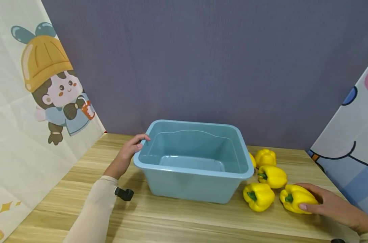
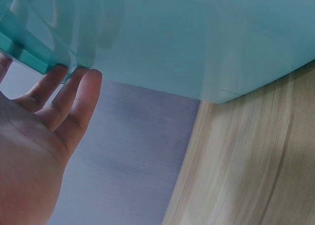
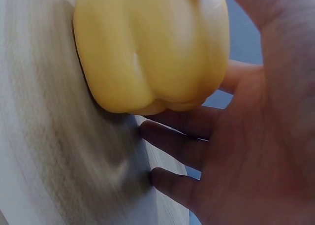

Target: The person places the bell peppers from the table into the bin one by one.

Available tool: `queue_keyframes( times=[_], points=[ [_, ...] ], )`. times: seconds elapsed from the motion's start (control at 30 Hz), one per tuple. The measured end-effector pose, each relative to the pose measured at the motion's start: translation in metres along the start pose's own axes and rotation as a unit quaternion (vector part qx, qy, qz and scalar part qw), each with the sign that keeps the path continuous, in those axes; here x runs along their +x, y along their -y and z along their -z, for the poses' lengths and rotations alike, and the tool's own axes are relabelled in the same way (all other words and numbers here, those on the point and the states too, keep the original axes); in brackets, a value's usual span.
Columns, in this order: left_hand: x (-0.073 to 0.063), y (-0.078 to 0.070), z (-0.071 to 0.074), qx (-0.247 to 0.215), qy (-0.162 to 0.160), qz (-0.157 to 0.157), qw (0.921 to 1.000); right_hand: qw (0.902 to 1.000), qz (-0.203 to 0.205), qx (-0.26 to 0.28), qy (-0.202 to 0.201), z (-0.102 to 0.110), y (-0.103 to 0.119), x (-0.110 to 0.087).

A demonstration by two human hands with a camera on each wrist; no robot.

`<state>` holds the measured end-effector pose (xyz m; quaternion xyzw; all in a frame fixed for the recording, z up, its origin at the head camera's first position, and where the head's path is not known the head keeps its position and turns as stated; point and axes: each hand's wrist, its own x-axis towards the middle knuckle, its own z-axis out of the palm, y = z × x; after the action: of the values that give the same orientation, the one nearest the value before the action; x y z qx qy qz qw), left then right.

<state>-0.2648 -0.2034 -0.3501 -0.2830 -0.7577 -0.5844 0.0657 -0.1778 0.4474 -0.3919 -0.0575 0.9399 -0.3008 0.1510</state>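
Fingers of the right hand are curled round the rightmost yellow pepper on the worktop, stem facing roughly left, tub side; left hand's way over, gripping the blue tub's left rim.

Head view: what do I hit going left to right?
Printed cartoon figure in an orange-yellow hat → bare left hand → pale blue rectangular plastic tub → glossy yellow bell pepper lying free in front → glossy yellow bell pepper held by fingers and thumb → bare right hand.

no text, label, brand or number can be read.
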Motion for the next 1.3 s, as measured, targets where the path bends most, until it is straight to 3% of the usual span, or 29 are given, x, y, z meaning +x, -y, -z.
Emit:
queue_keyframes(
  times=[0.93, 1.3],
  points=[
    [0.001, 0.004, 0.001, -0.010, 0.001, 0.001, 1.0000, 0.9973, -0.022, -0.056, -0.041, -0.001, 0.011, 0.003],
    [0.001, 0.003, 0.001, -0.013, 0.001, 0.013, 0.9998, 0.9977, -0.018, -0.048, -0.045, -0.001, 0.011, 0.004]
  ],
)
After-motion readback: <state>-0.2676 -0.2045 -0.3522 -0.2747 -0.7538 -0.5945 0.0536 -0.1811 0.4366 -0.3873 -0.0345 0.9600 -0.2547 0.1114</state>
